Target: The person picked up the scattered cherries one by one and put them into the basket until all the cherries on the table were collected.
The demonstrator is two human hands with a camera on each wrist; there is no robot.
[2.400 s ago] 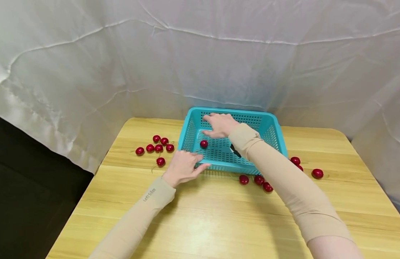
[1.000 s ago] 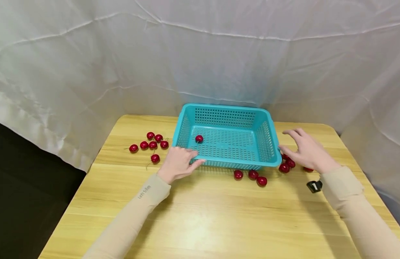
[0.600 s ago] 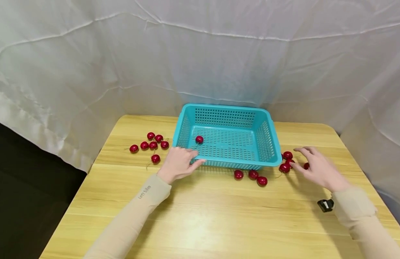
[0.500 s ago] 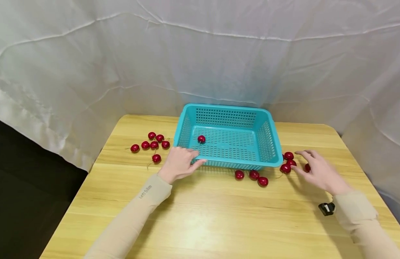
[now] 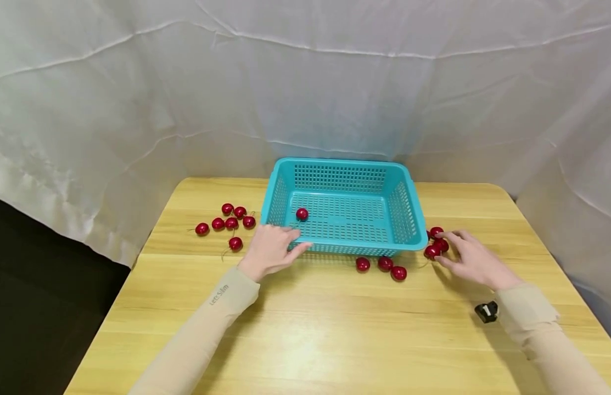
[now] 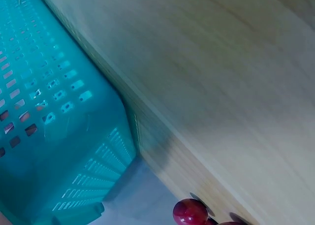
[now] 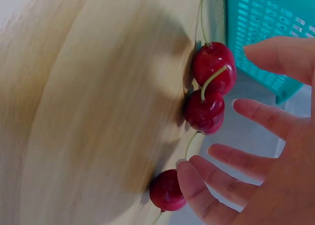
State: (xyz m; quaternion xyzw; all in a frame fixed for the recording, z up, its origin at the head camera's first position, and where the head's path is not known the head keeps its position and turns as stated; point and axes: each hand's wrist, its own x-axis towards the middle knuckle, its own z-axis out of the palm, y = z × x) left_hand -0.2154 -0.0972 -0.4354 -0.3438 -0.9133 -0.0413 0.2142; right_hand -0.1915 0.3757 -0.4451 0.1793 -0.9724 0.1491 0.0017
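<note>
While a cluster of red cherries (image 5: 432,252) lies toward the right edge of the surface (image 5: 335,340), my right grip (image 5: 470,258) hovers beside it, thumb and fingers apart. Near the middle of the far edge stands a turquoise basket (image 5: 345,216), a single cherry (image 5: 302,214) inside; my left grip (image 5: 270,247) holds its near rim by the left corner. Three cherries (image 5: 385,264) sit just before it, seven others (image 5: 231,223) toward the left edge. Pale cloth (image 5: 310,93) hangs beyond.
</note>
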